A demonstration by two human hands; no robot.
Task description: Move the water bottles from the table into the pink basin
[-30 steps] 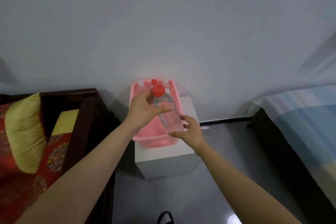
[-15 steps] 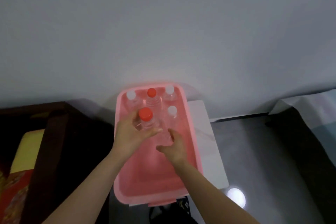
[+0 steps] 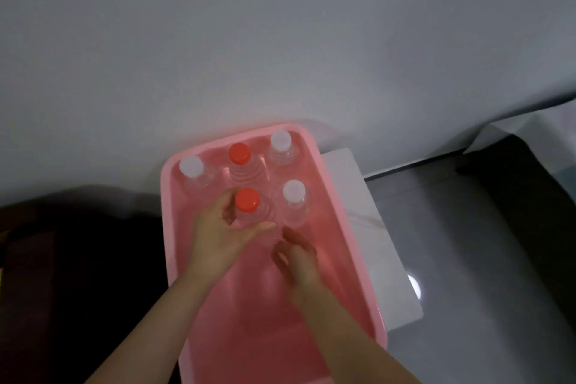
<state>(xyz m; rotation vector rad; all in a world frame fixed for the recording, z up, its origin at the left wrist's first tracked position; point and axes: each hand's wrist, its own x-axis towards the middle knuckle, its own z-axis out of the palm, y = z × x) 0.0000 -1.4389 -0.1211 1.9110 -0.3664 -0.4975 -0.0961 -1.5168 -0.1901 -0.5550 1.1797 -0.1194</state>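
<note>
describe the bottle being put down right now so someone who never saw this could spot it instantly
Find the pink basin on the white table against the wall. Five bottles stand in it; take the nearer row. It is the red-capped bottle in the left hand; the other red cap stands free behind it.

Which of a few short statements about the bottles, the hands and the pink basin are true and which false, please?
1. Five bottles are inside the pink basin. True.
2. All the caps are white. False: two are red, three white.
3. The left hand grips the near red-capped bottle. True.
4. The right hand holds a white-capped bottle. False: it sits low beside the red-capped one, fingers loose.
5. The bottles lie on their sides. False: they stand upright.
</note>
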